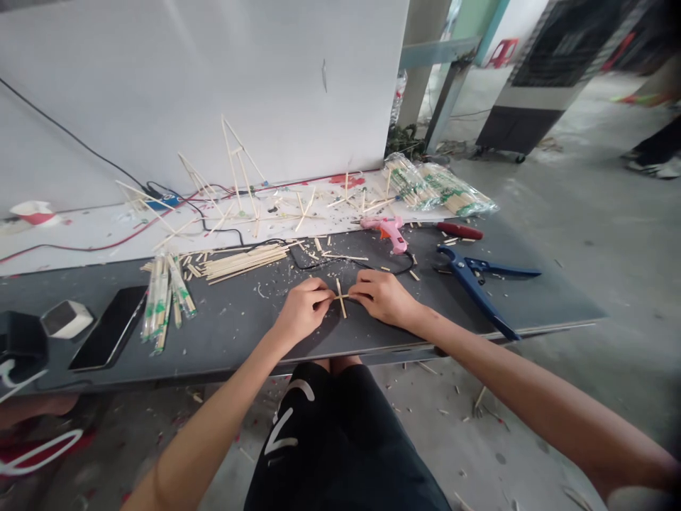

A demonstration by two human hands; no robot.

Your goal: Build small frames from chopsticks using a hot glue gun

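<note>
My left hand and my right hand rest on a low dark board and pinch a small cross of thin wooden sticks between their fingertips. Both hands are closed on the sticks, one from each side. A pink glue gun lies just beyond the hands, its black cord running past them. A pile of bare sticks lies to the left of it.
Blue-handled cutters and a red-handled tool lie at the right. Wrapped chopsticks, a phone and a small box lie at the left. Stick frames stand by the white wall. Bagged sticks sit far right.
</note>
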